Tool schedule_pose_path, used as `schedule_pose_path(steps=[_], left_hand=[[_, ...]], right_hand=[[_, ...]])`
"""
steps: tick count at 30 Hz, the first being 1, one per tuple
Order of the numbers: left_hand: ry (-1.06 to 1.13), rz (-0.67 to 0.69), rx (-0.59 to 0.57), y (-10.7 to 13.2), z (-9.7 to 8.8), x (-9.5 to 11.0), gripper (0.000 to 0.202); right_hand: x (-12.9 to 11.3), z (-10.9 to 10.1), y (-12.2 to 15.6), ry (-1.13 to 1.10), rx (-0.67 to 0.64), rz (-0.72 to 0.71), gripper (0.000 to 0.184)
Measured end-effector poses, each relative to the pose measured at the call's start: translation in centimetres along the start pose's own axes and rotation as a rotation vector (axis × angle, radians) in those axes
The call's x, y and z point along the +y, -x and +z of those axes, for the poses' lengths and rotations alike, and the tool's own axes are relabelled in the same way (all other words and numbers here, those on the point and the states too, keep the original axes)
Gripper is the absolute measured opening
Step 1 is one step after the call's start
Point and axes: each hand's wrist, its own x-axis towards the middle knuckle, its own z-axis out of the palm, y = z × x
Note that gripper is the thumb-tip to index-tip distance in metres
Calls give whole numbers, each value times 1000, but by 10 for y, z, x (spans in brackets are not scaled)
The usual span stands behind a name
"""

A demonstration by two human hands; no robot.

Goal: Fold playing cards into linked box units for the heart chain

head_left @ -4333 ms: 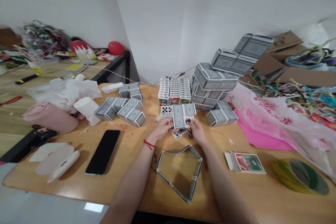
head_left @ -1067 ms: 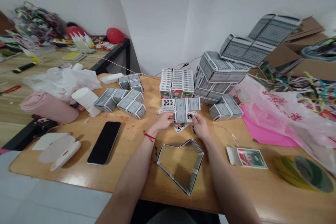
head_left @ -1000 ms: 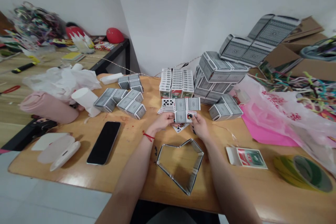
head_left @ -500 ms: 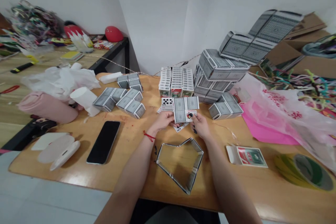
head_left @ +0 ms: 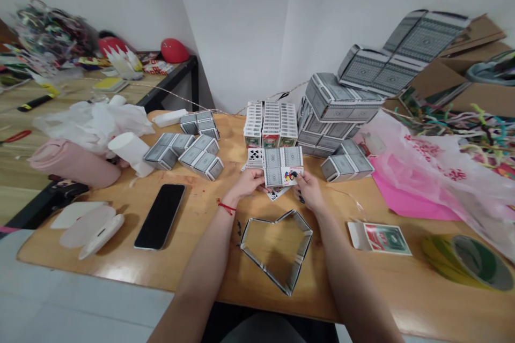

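Note:
Between my two hands is a flat panel of playing cards [head_left: 274,165], grey patterned backs up, with a coloured joker face showing at its lower right corner. My left hand [head_left: 250,182] is closed on the panel's left edge. My right hand [head_left: 308,188] pinches the lower right corner, beside the joker. Loose playing cards [head_left: 255,156] lie face up behind the panel, and another card [head_left: 277,193] pokes out beneath it. Nearer to me, a heart-like frame of folded cards [head_left: 298,273] stands on the wooden table [head_left: 193,257].
Stacked card boxes [head_left: 271,123] stand behind my hands. A tall card-block structure [head_left: 341,102] leans at the right, near a small block [head_left: 348,163]. Several blocks [head_left: 201,158] and a phone [head_left: 160,217] lie left. An opened card box [head_left: 386,238] and tape roll [head_left: 462,262] are right.
The card panel has shifted slightly left and turned a little, and more of the joker face shows at its corner. Both hands keep hold of it.

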Motion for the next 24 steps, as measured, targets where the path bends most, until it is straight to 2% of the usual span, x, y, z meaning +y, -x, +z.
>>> schedule_pose_path(steps=[24], left_hand=[[-91, -15, -53, -2, -8, -1, 25]], right_hand=[[-4, 2, 1, 11, 7, -1, 34]])
